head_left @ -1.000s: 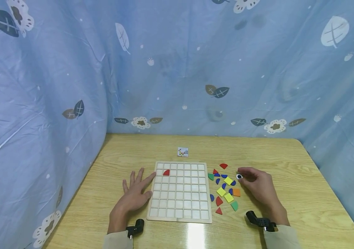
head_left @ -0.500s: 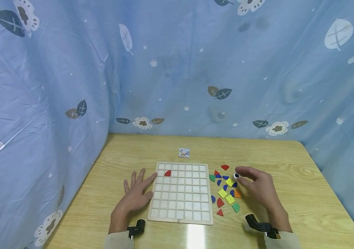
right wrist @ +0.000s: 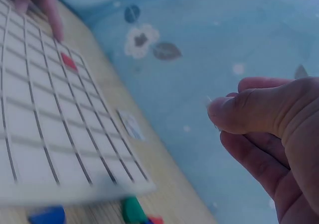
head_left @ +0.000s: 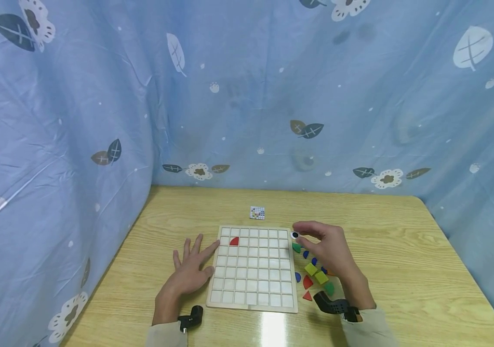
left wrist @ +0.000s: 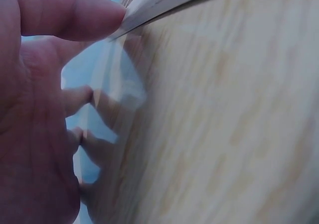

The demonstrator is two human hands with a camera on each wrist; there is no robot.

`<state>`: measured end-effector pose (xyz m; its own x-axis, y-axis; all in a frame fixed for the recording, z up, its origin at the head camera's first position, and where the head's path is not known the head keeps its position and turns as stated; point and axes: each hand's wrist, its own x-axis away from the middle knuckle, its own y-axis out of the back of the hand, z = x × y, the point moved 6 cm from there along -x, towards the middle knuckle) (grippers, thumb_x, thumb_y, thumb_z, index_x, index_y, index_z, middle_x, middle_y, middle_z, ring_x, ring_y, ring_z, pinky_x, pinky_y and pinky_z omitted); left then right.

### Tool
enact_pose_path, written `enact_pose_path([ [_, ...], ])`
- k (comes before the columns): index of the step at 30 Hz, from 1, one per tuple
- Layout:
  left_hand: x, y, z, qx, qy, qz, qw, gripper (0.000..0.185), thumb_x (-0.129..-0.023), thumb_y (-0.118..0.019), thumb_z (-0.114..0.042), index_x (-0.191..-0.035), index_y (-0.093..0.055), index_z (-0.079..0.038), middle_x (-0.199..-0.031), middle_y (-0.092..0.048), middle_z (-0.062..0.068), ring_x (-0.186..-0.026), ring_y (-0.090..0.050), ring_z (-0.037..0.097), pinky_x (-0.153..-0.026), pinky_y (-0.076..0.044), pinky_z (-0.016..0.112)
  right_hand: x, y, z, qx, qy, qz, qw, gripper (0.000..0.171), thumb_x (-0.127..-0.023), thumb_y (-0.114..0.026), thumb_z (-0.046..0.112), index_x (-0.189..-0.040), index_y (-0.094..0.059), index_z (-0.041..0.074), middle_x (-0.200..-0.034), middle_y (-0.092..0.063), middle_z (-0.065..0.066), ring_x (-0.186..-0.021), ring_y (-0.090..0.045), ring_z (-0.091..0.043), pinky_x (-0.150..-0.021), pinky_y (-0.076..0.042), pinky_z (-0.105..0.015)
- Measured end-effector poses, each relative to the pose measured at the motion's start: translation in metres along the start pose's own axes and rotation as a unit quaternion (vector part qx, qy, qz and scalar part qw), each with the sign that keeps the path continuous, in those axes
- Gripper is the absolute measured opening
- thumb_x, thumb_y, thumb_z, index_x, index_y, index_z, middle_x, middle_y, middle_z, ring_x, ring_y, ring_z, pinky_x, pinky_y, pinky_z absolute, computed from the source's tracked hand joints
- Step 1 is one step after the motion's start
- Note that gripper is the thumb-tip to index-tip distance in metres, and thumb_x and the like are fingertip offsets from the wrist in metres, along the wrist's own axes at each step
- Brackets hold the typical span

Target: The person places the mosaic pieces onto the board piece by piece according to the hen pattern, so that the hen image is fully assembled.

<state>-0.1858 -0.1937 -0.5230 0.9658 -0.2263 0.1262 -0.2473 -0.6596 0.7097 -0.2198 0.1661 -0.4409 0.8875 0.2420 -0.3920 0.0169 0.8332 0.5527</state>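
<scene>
My right hand (head_left: 326,243) pinches a white piece with a black round spot (head_left: 295,235) between thumb and fingertips, at the right edge of the wooden grid board (head_left: 252,307). In the right wrist view the thumb of the right hand (right wrist: 259,109) mostly hides that piece. My left hand (head_left: 190,270) lies spread, its thumb and index fingertips at the board's left edge. Seen from the left wrist, the thumb of the left hand (left wrist: 75,15) touches the board's rim (left wrist: 164,5). One red quarter-circle piece (head_left: 234,241) sits in a cell near the board's upper left.
Right of the board lie loose pieces: yellow squares (head_left: 311,269), blue half-circles (head_left: 298,277), green quarter-circles (head_left: 329,288) and a red triangle (head_left: 307,296). A small printed pattern card (head_left: 257,213) rests behind the board. A blue curtain (head_left: 247,96) surrounds the wooden table (head_left: 177,202).
The right hand has lifted the white-and-black piece from the table and carried it left to the board's edge, over the loose pieces. The left hand has stayed at the board's left side.
</scene>
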Motion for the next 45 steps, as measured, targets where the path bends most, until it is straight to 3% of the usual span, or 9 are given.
enact_pose_path([
  [14,0.001,0.001,-0.001,0.005,0.005,-0.001,1.0,0.069,-0.103,-0.062,-0.011,-0.169,-0.045,-0.023,-0.184,-0.005,0.024,-0.167,0.016,0.054,-0.121,0.023,0.08,-0.027,-0.063,0.014,-0.05,-0.002,0.05,0.997,0.033,-0.092,-0.086,0.003,-0.125,-0.082,0.006,-0.117,-0.084,-0.006,-0.108,-0.081,-0.024,-0.1,-0.064,-0.047],
  [23,0.0,0.0,-0.001,0.005,0.006,-0.005,1.0,0.069,-0.103,-0.062,-0.011,-0.169,-0.046,-0.024,-0.184,-0.006,0.023,-0.167,0.016,0.053,-0.121,0.023,0.08,-0.034,-0.112,0.013,-0.07,-0.009,0.1,0.992,0.031,-0.094,-0.083,0.002,-0.125,-0.081,0.003,-0.123,-0.083,-0.006,-0.112,-0.081,-0.024,-0.101,-0.064,-0.041],
  [30,-0.002,0.001,-0.002,0.0,0.008,-0.007,0.9999,0.069,-0.103,-0.063,-0.013,-0.169,-0.046,-0.025,-0.184,-0.006,0.023,-0.167,0.015,0.054,-0.121,0.022,0.08,-0.034,-0.143,0.011,-0.072,-0.017,0.125,0.989,0.03,-0.094,-0.083,0.003,-0.123,-0.082,0.007,-0.12,-0.083,-0.004,-0.11,-0.081,-0.022,-0.098,-0.065,-0.04],
  [45,0.0,0.002,0.0,-0.004,0.007,-0.005,1.0,0.068,-0.104,-0.063,-0.012,-0.169,-0.046,-0.026,-0.184,-0.006,0.023,-0.167,0.015,0.053,-0.121,0.023,0.08,-0.034,-0.177,0.012,-0.059,0.0,0.138,0.989,0.026,-0.095,-0.084,0.006,-0.12,-0.083,0.01,-0.112,-0.085,0.001,-0.106,-0.081,-0.014,-0.093,-0.066,-0.033],
])
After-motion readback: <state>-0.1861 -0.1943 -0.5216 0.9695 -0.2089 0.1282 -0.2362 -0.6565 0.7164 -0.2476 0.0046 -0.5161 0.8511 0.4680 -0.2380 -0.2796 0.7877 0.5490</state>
